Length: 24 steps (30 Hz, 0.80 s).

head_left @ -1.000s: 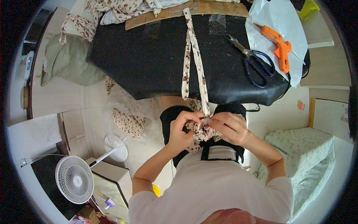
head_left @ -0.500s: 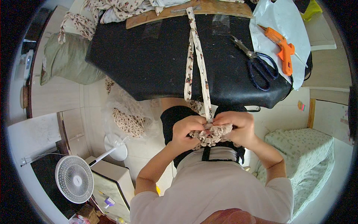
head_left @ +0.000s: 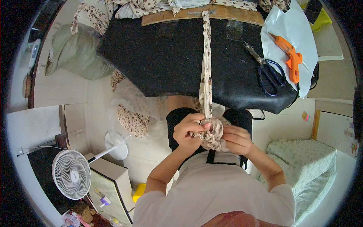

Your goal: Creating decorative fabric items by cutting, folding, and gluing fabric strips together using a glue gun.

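Observation:
In front of my waist is a bunched ring of gathered fabric (head_left: 214,137), cream with a brown print. My left hand (head_left: 188,130) pinches its left side, where a long, narrow printed fabric strip (head_left: 206,64) comes down to it. At the right side, the fingers of my right hand (head_left: 237,140) curl over the gathers, slightly blurred, the thumb hidden. The strip runs straight away from me across the black tabletop (head_left: 166,62) to a curved wooden board (head_left: 242,14) at the far edge.
On the table's right, dark-handled scissors (head_left: 267,73) lie beside an orange glue gun (head_left: 290,57) on a white plastic sheet (head_left: 273,28). Printed cloth (head_left: 141,7) is heaped behind the board. A white fan (head_left: 72,174) stands at lower left, a green-patterned cover (head_left: 298,159) at right.
The strip hung as a two-strand loop and now forms a single straight band. My right hand has shifted from pinching the top of the gathers to their right side. The view has shifted slightly.

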{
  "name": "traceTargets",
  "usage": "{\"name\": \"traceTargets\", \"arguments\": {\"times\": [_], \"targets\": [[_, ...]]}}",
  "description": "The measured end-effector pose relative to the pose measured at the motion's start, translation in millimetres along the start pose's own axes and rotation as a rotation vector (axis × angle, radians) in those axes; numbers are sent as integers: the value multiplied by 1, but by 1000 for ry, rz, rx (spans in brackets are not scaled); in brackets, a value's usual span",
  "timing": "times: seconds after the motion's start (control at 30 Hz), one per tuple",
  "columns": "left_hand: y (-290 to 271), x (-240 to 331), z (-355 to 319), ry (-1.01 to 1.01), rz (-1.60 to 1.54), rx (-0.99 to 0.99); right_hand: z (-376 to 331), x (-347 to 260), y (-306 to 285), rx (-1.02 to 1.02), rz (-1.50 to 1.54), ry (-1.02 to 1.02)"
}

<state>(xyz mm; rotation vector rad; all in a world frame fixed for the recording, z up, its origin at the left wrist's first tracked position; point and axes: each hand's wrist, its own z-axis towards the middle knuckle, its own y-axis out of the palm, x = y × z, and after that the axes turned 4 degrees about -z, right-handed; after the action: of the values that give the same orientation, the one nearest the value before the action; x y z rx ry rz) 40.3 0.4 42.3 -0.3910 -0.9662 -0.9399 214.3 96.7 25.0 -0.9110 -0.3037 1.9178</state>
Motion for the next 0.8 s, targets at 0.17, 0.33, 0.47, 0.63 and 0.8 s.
{"name": "traceTargets", "arguments": {"times": [0.17, 0.33, 0.47, 0.63, 0.8], "targets": [[3, -4, -20, -394, -27, 39, 4, -8, -18, -160, 69, 416], [-3, -14, -2, -635, -152, -32, 37, -5, -83, 14, 48, 531], [-7, -27, 5, -652, -61, -82, 83, 31, -112, 40, -672, 525], [-6, -9, -4, -553, 83, -147, 90, 62, -146, -258, -521, 749], [-8, 18, 4, -508, -73, -102, 122, 69, -175, -537, -430, 879]]}}
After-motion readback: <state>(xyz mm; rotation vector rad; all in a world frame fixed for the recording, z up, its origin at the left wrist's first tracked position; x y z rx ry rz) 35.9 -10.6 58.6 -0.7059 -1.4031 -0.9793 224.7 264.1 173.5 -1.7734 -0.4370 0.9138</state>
